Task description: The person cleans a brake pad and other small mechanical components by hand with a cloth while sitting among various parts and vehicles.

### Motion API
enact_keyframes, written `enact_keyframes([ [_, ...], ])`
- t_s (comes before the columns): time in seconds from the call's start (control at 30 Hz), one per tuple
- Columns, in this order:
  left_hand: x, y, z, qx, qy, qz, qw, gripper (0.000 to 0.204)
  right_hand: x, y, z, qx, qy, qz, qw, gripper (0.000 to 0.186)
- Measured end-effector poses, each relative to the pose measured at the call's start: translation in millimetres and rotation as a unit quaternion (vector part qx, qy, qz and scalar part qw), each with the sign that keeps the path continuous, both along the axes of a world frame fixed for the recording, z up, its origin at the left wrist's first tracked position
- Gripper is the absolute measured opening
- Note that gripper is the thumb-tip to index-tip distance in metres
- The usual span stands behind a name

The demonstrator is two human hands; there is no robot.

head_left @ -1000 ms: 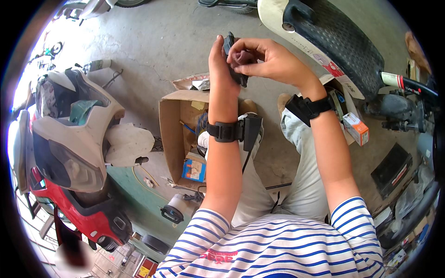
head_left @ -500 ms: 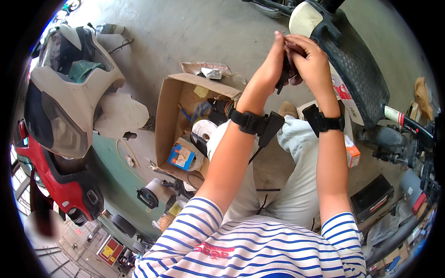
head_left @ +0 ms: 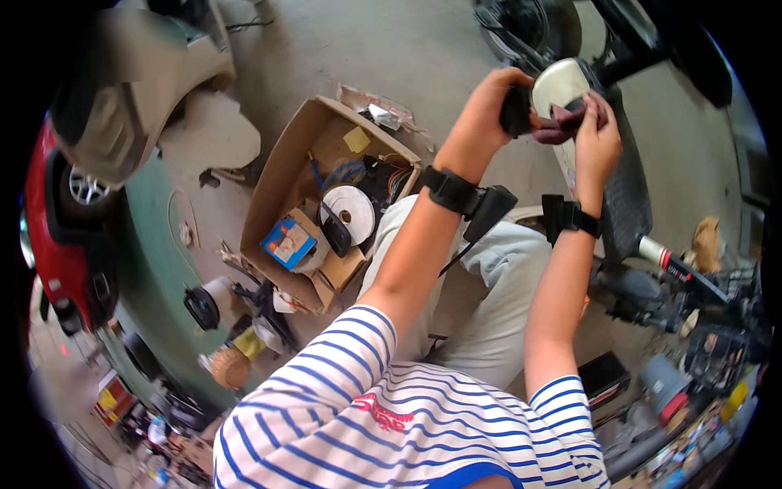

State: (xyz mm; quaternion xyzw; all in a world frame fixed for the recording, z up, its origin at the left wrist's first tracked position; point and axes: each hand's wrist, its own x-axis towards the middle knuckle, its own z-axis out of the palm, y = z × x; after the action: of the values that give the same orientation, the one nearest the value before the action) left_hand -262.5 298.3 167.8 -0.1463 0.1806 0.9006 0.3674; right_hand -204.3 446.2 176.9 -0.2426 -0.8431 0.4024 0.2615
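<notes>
My left hand (head_left: 489,106) is closed around a small black object (head_left: 515,112); what kind it is cannot be made out. Between my hands is a dark maroon, soft-looking folded piece (head_left: 555,129), perhaps cloth or leather. The fingers of my right hand (head_left: 599,140) pinch its upper right end, while its left end reaches the fingertips of my left hand. Both hands are held out ahead at the upper right, in front of a long black textured part with a cream rounded end (head_left: 562,85). Each wrist wears a black strap with a black block.
An open cardboard box (head_left: 281,155) left of my legs holds a white spool (head_left: 349,213), a blue box (head_left: 289,243) and wires. Cream vehicle bodywork (head_left: 114,122) and a red vehicle (head_left: 61,244) stand at the left. A wheel (head_left: 521,33) is at the top; parts clutter the lower right.
My hands have moved apart from being pressed together, so the maroon piece and black object show more. The whole view has turned and shifted, and more of the wheel at the top shows.
</notes>
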Motion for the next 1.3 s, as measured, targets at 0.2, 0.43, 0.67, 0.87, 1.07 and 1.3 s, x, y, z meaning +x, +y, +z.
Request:
enact_keyframes([
  [0.2,-5,-139,15,-0.099,0.017,0.209,0.973,0.028,-2,26,-21,-0.165,0.06,-0.013,0.984,0.023],
  [0.43,155,-337,-108,-0.589,0.05,0.083,0.802,0.039,2,11,-35,-0.252,0.028,0.02,0.967,0.019],
  [0.67,337,-420,-202,-0.54,-0.224,0.11,0.804,0.02,17,-3,21,-0.29,0.157,0.022,0.944,0.023],
  [0.87,379,-412,-242,-0.605,-0.187,-0.031,0.773,0.018,92,48,42,-0.219,0.144,0.047,0.964,0.023],
  [1.07,341,-391,-227,-0.671,-0.068,-0.068,0.735,0.067,221,58,24,-0.056,-0.026,0.002,0.998,0.025],
  [1.3,280,-361,-228,-0.745,0.135,-0.166,0.632,0.064,335,91,-10,-0.064,-0.119,-0.048,0.99,0.023],
])
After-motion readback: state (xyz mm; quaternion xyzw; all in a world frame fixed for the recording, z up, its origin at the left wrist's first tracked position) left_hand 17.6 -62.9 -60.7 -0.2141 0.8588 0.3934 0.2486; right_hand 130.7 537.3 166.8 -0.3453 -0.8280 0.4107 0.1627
